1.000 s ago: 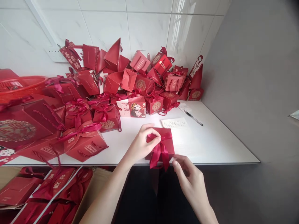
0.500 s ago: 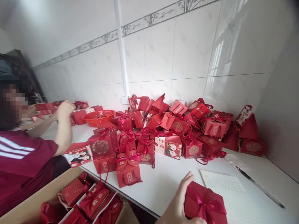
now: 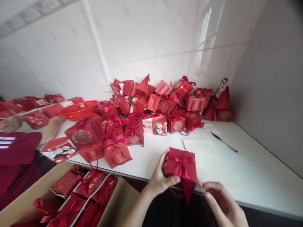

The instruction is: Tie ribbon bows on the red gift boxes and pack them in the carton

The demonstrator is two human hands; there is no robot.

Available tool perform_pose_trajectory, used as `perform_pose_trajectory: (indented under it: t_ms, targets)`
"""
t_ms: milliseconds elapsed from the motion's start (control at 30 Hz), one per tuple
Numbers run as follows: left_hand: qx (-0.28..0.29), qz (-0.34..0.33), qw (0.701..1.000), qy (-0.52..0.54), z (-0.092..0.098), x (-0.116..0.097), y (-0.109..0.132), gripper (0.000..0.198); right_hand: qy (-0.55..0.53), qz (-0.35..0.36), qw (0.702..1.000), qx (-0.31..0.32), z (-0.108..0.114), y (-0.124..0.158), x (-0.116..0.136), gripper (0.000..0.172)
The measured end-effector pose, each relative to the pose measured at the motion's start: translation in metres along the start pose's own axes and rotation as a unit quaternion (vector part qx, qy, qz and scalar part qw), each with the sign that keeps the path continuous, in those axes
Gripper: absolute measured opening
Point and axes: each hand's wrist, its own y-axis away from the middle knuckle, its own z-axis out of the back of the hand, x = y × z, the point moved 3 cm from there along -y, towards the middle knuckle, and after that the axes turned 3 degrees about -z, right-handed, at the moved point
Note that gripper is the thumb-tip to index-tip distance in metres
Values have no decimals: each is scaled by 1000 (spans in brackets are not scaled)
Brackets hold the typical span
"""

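Note:
My left hand (image 3: 161, 178) grips a red gift box (image 3: 182, 162) by its left side, thumb across the front. A dark pink ribbon is tied in a bow on the box, and a red cord handle hangs below it. The box is held at the table's front edge. Just right of it is my right hand (image 3: 223, 203), its fingers curled and thumb and forefinger close together beside a small pale strip. What lies between those fingertips I cannot make out.
Red gift boxes (image 3: 177, 126) are heaped along the wall on the white table (image 3: 248, 176). An orange basket (image 3: 78, 110) stands left. A notepad (image 3: 201, 146) and pen (image 3: 223, 142) lie right. An open carton (image 3: 125, 195) of red boxes is front left; beyond it, another person's arm (image 3: 50, 129).
My left hand has raised the red box into fuller view, and my right hand has come in beside it. The view has turned right and down. The other person's arms have lowered.

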Motion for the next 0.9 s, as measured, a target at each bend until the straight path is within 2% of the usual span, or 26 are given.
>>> perform_pose_trajectory:
  t_ms: [67,133,200,300,400,467,633,800,900]
  targets:
    - [7,-12,1000,-28,1,-2,-2,93,15,17,1000,-12,9,-7,9,23]
    - [10,-25,998,-54,0,-4,-3,89,15,42,999,3,12,-17,18,42]
    - [13,-28,997,-71,-1,-4,-3,88,5,50,997,52,8,-29,23,69]
    - [21,-25,996,-87,-3,-3,-2,88,-21,23,990,139,-2,-44,22,86]
    - [26,-22,995,-97,-4,-3,0,88,-53,-7,979,194,-8,-50,18,90]
    - [32,-12,994,-102,-4,-3,0,90,-80,-9,975,207,-9,-50,15,91]
    - [64,-5,992,-110,-7,-6,0,94,-82,1,976,201,-10,-45,5,98]
    - [68,0,985,-159,-2,-7,4,95,-18,19,983,184,-15,-40,0,105]
    - [123,12,985,-116,4,-9,3,93,-17,18,985,169,-16,-39,-1,105]
